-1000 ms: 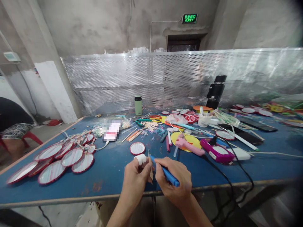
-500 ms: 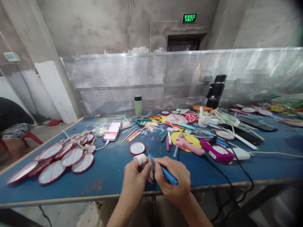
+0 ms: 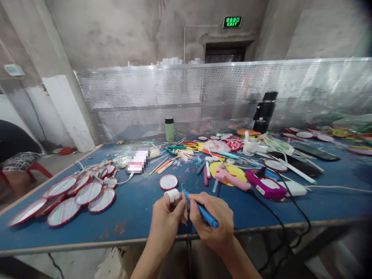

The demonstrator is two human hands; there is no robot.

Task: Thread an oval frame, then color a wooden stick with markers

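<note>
Near the front edge of the blue table (image 3: 136, 209), my right hand (image 3: 213, 224) is closed around a blue pen-shaped tool (image 3: 202, 211), its tip pointing up and left. My left hand (image 3: 167, 219) pinches a thin wooden stick (image 3: 185, 207) upright right beside that tip. A white bandage wraps my left forefinger (image 3: 173, 195). Both hands touch each other at the fingertips. A round white disc with a red rim (image 3: 169, 181) lies on the table just beyond them.
Several red-rimmed oval discs (image 3: 72, 195) lie in a heap at the left. A pink glue gun (image 3: 231, 177), a magenta box (image 3: 266, 186), cables, pens, sticks and a green flask (image 3: 169, 129) crowd the middle and right. A perforated metal screen (image 3: 203, 97) stands behind. A person sits far left.
</note>
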